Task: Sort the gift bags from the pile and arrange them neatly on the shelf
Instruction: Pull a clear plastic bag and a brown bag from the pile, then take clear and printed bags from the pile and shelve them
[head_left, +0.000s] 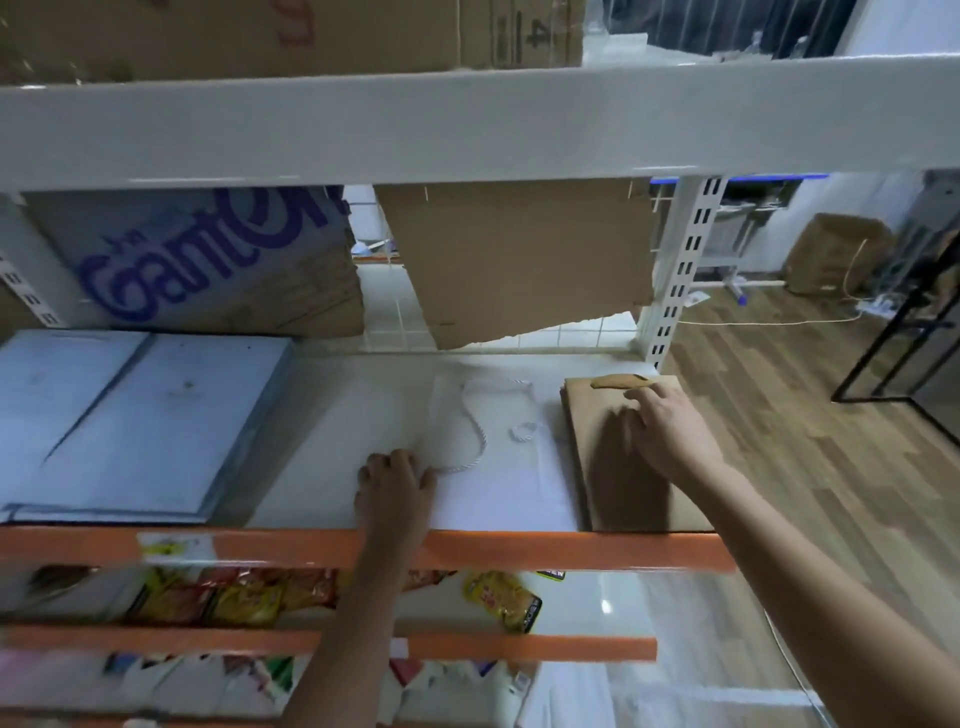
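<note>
A flat white gift bag (498, 483) with a twisted white rope handle (475, 436) lies on the white shelf (353, 395) in the middle. My left hand (392, 486) rests on its near left corner, knuckles bent, fingers pressing down. Right of it lies a stack of flat brown kraft bags (623, 483) at the shelf's right end. My right hand (665, 434) lies on top of that stack with fingers spread and slightly bent. A pile of pale blue flat bags (130, 421) sits on the left of the same shelf.
An orange beam (519, 551) fronts the shelf; a white beam (467, 119) runs overhead. Cardboard boxes (208, 260) stand at the back. Snack packets (234, 597) fill the lower shelf. To the right is wooden floor (779, 415) with a black frame (883, 353).
</note>
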